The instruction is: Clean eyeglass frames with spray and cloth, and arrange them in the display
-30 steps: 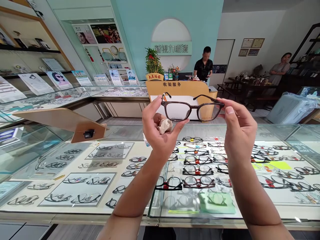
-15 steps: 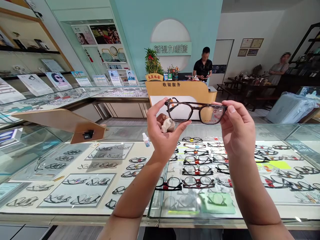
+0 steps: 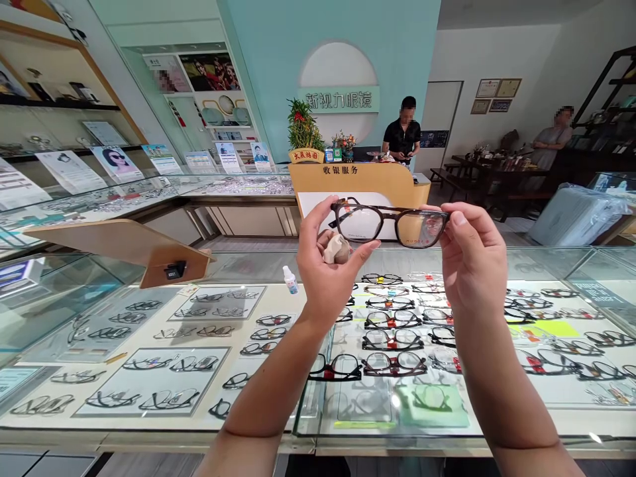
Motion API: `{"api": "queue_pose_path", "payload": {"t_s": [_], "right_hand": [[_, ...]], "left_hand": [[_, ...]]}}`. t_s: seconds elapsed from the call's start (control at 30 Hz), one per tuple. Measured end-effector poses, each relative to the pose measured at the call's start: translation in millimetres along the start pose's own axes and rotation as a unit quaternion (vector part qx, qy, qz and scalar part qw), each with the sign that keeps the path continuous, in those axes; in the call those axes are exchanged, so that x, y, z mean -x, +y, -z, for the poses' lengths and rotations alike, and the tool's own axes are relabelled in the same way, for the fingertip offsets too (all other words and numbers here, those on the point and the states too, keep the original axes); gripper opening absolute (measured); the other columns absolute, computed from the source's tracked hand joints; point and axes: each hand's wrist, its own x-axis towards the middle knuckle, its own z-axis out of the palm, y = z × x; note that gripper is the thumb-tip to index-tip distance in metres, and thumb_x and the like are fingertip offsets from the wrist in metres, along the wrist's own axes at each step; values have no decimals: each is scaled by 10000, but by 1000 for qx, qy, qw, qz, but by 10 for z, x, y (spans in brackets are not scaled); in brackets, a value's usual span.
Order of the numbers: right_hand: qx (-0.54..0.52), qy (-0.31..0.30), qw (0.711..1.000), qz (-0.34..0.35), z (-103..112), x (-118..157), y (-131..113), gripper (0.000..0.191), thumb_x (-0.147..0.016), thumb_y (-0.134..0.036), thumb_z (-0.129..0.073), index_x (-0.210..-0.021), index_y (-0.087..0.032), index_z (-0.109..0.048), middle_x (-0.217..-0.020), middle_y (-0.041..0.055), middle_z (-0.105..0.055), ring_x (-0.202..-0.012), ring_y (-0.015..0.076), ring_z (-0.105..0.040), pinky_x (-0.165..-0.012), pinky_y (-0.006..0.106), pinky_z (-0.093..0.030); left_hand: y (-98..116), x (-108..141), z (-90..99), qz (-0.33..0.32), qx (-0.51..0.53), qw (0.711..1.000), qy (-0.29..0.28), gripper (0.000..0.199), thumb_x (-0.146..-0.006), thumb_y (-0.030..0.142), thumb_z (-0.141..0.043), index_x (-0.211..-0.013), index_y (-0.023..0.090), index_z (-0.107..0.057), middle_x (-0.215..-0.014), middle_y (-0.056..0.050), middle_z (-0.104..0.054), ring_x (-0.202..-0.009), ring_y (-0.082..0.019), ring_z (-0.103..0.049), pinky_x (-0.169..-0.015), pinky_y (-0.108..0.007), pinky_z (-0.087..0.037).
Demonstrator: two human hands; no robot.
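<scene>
Dark tortoiseshell eyeglasses [image 3: 390, 224] were raised at centre frame, pinched at each end between thumb and fingers of the left hand [image 3: 330, 271] and right hand [image 3: 472, 262], a beige cloth [image 3: 336, 249] bunched in the left palm. Below stood a small bottle [image 3: 291, 280] on the glass display counter [image 3: 163, 434] of rows of frames [image 3: 392, 320], with a person [image 3: 401, 129] behind the wooden cashier desk [image 3: 358, 179] at upper centre.

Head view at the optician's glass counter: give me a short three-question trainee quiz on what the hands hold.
1. True or false: the left hand and the right hand both hold the dark brown plastic glasses near the frame's outer ends.
2. What lies in the left hand's curled fingers: A a blue pen, B a crumpled beige cloth, C a glasses case?
3. Fill the gap: the small white bottle with a blue label stands nearest the ___ hand.

Key: 1 true; 2 B; 3 left.
</scene>
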Motion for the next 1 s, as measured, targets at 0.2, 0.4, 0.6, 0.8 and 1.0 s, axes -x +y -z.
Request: {"api": "queue_pose_path", "payload": {"t_s": [0.2, 0.4, 0.6, 0.8, 1.0], "right_hand": [[12, 9, 1000, 7, -8, 7, -19, 127, -1013, -437, -803, -1047, -317, -828, -1075, 16, -817, -1036, 204, -774, -965, 381, -632], [24, 24, 999, -12, 24, -7, 8, 151, -978, -456, -843, -1015, -310, -857, -1006, 5, -796, -953, 184, -742, -957, 365, -617], [31, 15, 999, -38, 42, -25, 52, 198, -970, -488, -839, -993, -291, -851, -926, 2, -769, -932, 188, -742, -961, 373, -611], [33, 4, 998, -47, 61, -47, 117, 187, -970, -463, -842, -1028, -287, -861, -975, 4, -795, -932, 168, -731, -947, 348, -607], [43, -10, 998, -55, 60, -49, 167, 186, -982, -456, -828, -1043, -284, -860, -971, 11, -814, -916, 172, -747, -918, 351, -620]], "left_hand": [[-13, 3, 25, 19, 19, 1000, 2, 854, -815, 471, -1010, -1542, 348, -579, -1431, -97, -711, -1267, -275, -751, -990, -384, -681], [40, 26, 6, 73, 117, 990, 2, 860, -753, 569, -1027, -1450, 321, -590, -1239, -62, -751, -992, -185, -790, -733, -237, -658], [113, 34, -18, 98, 157, 983, 3, 816, -766, 537, -1032, -1401, 316, -570, -1238, -54, -780, -1031, -182, -812, -793, -229, -678], [182, 28, -36, 37, 104, 994, 9, 838, -804, 564, -997, -1451, 312, -529, -1258, -64, -758, -1013, -187, -812, -848, -287, -705], [178, 53, -31, 33, 52, 998, 14, 804, -870, 597, -937, -1495, 333, -505, -1271, -65, -730, -1075, -202, -805, -876, -314, -710]]}}
